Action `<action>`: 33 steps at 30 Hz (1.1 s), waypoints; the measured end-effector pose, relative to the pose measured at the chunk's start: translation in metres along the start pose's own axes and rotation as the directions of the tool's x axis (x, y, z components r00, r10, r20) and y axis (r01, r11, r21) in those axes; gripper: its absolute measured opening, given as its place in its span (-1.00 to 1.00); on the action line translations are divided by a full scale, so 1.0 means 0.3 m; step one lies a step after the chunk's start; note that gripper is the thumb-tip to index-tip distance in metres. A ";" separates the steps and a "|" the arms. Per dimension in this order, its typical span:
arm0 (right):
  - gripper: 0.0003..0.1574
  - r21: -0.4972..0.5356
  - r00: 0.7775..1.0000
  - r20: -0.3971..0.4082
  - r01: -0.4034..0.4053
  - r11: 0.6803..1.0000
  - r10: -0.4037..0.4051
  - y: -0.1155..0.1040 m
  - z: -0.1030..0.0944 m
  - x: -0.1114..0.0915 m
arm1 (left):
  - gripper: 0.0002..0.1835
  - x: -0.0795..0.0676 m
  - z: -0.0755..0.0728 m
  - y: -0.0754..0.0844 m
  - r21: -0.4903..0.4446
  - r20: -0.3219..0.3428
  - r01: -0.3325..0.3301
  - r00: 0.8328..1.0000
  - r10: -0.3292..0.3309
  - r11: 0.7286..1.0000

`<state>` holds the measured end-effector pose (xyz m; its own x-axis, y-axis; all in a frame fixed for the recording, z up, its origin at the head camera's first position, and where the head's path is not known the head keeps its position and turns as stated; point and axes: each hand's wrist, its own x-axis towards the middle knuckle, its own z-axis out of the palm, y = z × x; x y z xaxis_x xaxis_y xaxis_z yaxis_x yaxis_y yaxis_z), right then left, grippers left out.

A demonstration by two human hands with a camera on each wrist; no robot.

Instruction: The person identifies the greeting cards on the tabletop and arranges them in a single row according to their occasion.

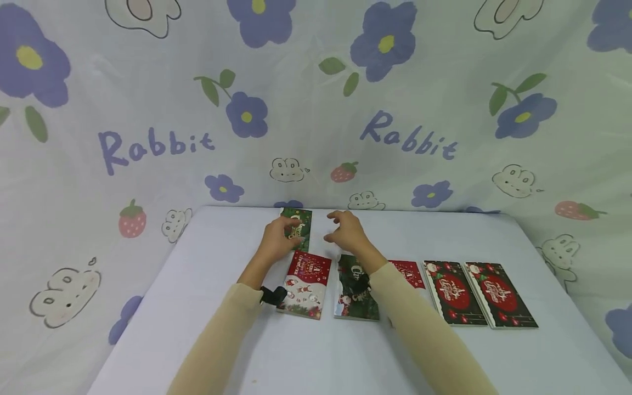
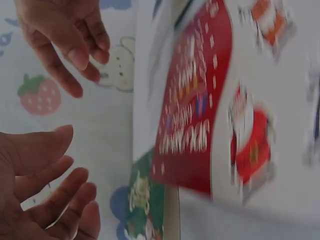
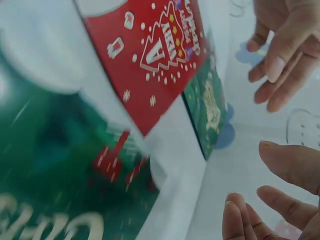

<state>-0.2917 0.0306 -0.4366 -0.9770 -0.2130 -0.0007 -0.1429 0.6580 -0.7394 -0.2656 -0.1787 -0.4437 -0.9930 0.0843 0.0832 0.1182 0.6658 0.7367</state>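
My left hand hovers at the back of the table with its fingers relaxed and apart, overlapping a green Christmas booklet in the head view. To its right, my right hand is held with loosely bent fingers and a gap below the thumb. Nothing shows between the fingers of either hand, and the two face each other in both wrist views. Below the left hand lies a red-and-white Christmas booklet, slightly turned. A dark green Christmas booklet lies under the right wrist, partly covered by it.
Another red booklet is mostly hidden behind the right forearm. Further right, two dark booklets with red ovals lie side by side. A white cloth covers the table, and a patterned curtain hangs directly behind its back edge.
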 end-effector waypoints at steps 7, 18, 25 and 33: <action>-0.25 0.060 0.999 -0.038 -0.009 0.998 0.011 0.059 -0.079 -0.076 | -0.53 -0.036 0.089 0.066 -0.051 0.062 -0.018 0.998 0.022 0.999; -0.31 0.082 0.998 -0.035 -0.042 0.996 0.045 0.114 -0.115 -0.154 | -0.56 -0.072 0.211 0.094 -0.037 0.134 -0.060 0.989 0.064 0.998; -0.38 0.104 0.997 -0.061 -0.045 0.994 0.051 0.173 -0.120 -0.201 | -0.50 -0.086 0.259 0.118 0.003 0.176 -0.069 0.982 0.067 0.998; -0.43 0.151 0.990 -0.110 -0.072 0.986 0.089 0.243 -0.107 -0.255 | -0.54 -0.087 0.323 0.118 0.115 0.130 -0.103 0.988 0.088 0.988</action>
<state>-0.2324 0.1182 -0.4688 -0.9973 -0.0728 0.0077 -0.0469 0.5549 -0.8306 -0.2347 -0.0855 -0.4849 -0.9694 0.2381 0.0593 0.2197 0.7346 0.6420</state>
